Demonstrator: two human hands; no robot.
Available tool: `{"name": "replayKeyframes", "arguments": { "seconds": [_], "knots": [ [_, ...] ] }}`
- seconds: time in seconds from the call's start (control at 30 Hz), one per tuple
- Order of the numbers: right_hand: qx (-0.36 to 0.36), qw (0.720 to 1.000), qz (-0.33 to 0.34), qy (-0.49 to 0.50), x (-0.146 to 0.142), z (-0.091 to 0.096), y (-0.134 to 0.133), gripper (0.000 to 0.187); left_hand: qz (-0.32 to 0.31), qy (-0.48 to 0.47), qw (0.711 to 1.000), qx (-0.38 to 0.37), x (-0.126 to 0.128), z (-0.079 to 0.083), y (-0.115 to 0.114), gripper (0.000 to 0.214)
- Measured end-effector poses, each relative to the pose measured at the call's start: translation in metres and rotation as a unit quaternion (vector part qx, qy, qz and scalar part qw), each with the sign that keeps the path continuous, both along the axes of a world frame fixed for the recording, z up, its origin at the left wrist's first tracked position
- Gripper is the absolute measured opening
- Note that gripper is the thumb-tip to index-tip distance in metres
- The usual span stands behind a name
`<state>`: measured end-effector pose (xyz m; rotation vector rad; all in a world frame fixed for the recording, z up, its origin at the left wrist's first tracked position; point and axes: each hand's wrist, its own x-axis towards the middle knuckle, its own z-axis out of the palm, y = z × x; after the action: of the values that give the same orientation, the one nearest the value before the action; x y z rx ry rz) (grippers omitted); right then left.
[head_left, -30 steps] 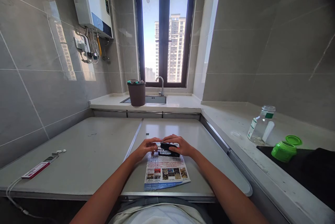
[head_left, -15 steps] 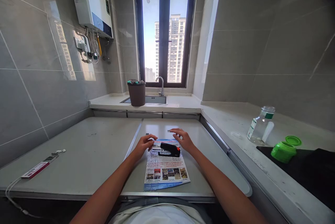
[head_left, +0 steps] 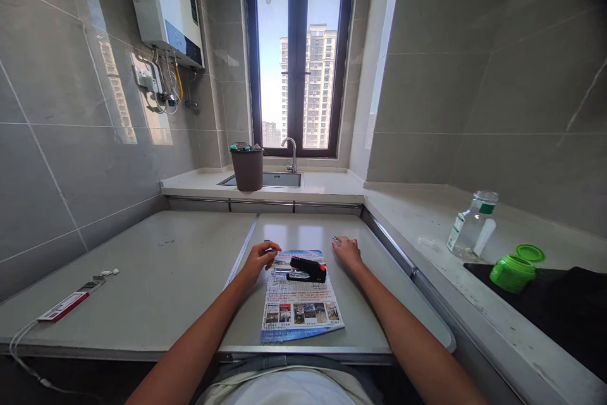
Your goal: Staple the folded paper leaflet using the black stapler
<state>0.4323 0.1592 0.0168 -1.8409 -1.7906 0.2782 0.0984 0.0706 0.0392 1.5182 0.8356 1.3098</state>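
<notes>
A black stapler (head_left: pixel 307 270) with a red-orange spot at its right end lies on a printed leaflet (head_left: pixel 303 299). Its silvery metal part points left. My left hand (head_left: pixel 262 258) rests by the leaflet's upper left edge, fingers loosely bent and apart, with nothing visible in them. Off the leaflet's upper right corner, my right hand (head_left: pixel 348 251) is closed with fingertips on a small silvery piece (head_left: pixel 336 240) that looks like a strip of staples. A small dark item (head_left: pixel 267 241) on the table is mostly hidden behind my left fingers.
A boxed power strip (head_left: pixel 71 304) with a white cable lies on the table at left. On the right counter stand a glass bottle (head_left: pixel 472 228) and an opened green jar (head_left: pixel 513 273) by black cloth. A brown bin (head_left: pixel 247 170) stands beside the sink (head_left: pixel 284 180).
My right hand has moved right, off the leaflet, carrying the small silvery piece. My left hand has drawn slightly left. The stapler and leaflet have stayed in place.
</notes>
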Motion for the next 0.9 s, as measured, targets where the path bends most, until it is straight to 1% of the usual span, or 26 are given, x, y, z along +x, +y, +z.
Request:
{"name": "replayKeyframes", "arguments": {
  "seconds": [0.07,0.4,0.63,0.8,0.9],
  "knots": [
    [-0.021,1.000,-0.008,-0.009,0.002,0.000,0.000,0.044,0.003,-0.001,1.000,0.001,0.000,-0.001,0.002,0.026],
    [-0.057,0.998,-0.021,-0.028,0.004,-0.001,0.001,0.049,0.029,0.012,0.999,-0.014,0.002,0.001,0.000,0.022],
    [-0.068,0.996,-0.023,-0.042,0.005,0.001,-0.001,0.048,0.149,0.012,0.988,-0.037,0.008,-0.008,0.010,0.021],
    [-0.065,0.996,-0.020,-0.049,0.005,0.001,-0.002,0.049,0.246,0.078,0.966,-0.029,0.006,-0.012,0.013,0.020],
    [-0.065,0.996,-0.020,-0.052,0.005,0.000,-0.001,0.050,0.268,0.126,0.955,-0.029,0.005,-0.013,0.015,0.017]
  ]
}}
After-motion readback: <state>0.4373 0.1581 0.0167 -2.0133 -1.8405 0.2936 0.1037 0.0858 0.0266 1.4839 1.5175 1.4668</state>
